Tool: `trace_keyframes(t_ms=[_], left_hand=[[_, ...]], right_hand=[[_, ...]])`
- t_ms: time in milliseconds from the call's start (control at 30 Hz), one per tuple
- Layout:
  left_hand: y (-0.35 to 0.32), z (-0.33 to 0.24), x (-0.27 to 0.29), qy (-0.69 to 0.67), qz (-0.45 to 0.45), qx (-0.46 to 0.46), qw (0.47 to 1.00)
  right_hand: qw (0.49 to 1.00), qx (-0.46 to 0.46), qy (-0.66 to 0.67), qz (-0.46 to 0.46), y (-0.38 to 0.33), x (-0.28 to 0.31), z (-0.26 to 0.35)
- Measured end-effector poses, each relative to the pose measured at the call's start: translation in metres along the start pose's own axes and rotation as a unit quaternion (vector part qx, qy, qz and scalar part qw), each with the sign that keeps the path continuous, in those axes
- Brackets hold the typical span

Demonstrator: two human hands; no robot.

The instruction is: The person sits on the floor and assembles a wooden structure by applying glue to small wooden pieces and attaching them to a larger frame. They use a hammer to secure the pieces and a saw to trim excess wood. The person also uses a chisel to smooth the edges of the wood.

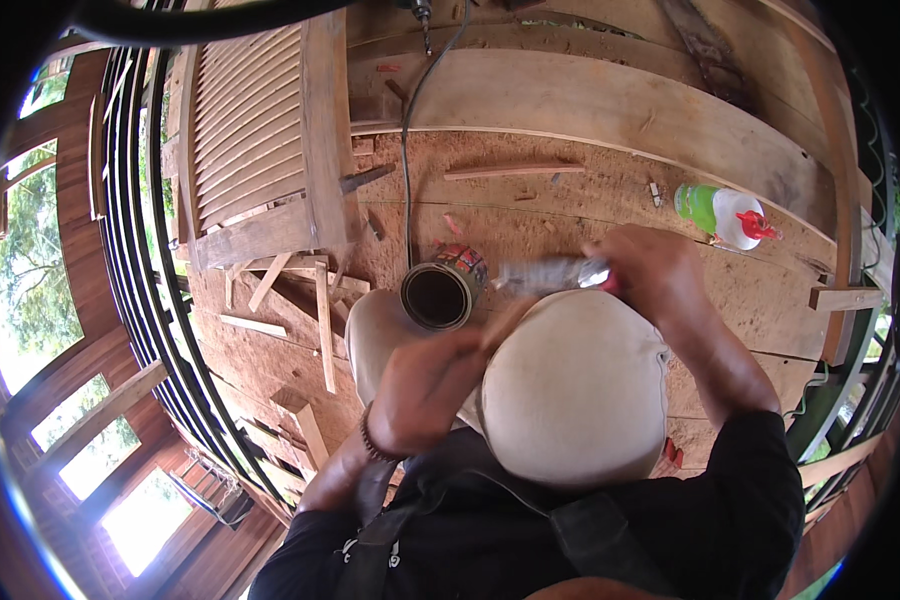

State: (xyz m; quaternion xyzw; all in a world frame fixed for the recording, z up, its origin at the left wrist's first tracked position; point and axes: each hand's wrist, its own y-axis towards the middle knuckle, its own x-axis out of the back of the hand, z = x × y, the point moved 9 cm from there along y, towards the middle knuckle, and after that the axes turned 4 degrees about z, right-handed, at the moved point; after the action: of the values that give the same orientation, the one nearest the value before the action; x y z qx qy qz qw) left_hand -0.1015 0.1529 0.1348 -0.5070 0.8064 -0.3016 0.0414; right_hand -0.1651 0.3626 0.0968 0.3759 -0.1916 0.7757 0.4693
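Note:
My right hand (655, 265) is closed around a blurred metal tool (555, 275) with a bit of red by my grip, above my raised knee (580, 390). Its exact kind is lost in the motion. My left hand (425, 390) is closed, left of the same knee. A slim brown piece (510, 322), seemingly wood, runs from its fingers toward the tool; its outline is smeared. Just beyond the left hand stands an open can (438, 297) with a dark inside and a colourful label. On the floor to the right lies a green and white bottle (720, 215) with a red cap.
A louvred wooden panel (250, 125) lies at the upper left, with wood offcuts (325, 325) below it. A long plank (610, 95) spans the far side. A cable (407, 170) runs down past the can from near a drill bit (425, 30). Wood dust covers the floorboards.

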Motion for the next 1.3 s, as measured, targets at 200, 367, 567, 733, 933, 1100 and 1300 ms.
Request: trace_keyframes(t_ms=[200, 367, 567, 733, 933, 1100, 1300], left_hand=[[0.002, 0.024, 0.001, -0.08, -0.057, 0.103, 0.99], [0.022, -0.018, 0.004, 0.133, -0.088, -0.029, 0.987], [0.012, -0.011, -0.004, 0.099, -0.07, -0.037, 0.992], [0.001, -0.014, -0.002, 0.049, -0.084, -0.098, 0.99], [-0.032, 0.01, 0.009, 0.046, -0.054, -0.019, 0.997], [0.004, -0.009, 0.01, 0.108, -0.158, -0.046, 0.98], [0.013, -0.031, 0.0, 0.201, -0.151, -0.125, 0.96]], right_hand=[[0.999, 0.029, 0.022, -0.005, 0.003, -0.002, 0.0], [0.991, 0.124, -0.029, 0.043, 0.02, -0.001, 0.021], [0.996, 0.088, -0.007, -0.002, 0.011, 0.006, 0.014], [0.998, 0.064, -0.007, -0.015, 0.009, 0.004, 0.013], [0.995, -0.033, 0.056, -0.069, -0.016, -0.006, -0.017], [0.998, 0.056, 0.01, -0.017, 0.01, 0.002, 0.01], [0.993, 0.107, -0.039, 0.017, 0.013, 0.004, 0.019]])
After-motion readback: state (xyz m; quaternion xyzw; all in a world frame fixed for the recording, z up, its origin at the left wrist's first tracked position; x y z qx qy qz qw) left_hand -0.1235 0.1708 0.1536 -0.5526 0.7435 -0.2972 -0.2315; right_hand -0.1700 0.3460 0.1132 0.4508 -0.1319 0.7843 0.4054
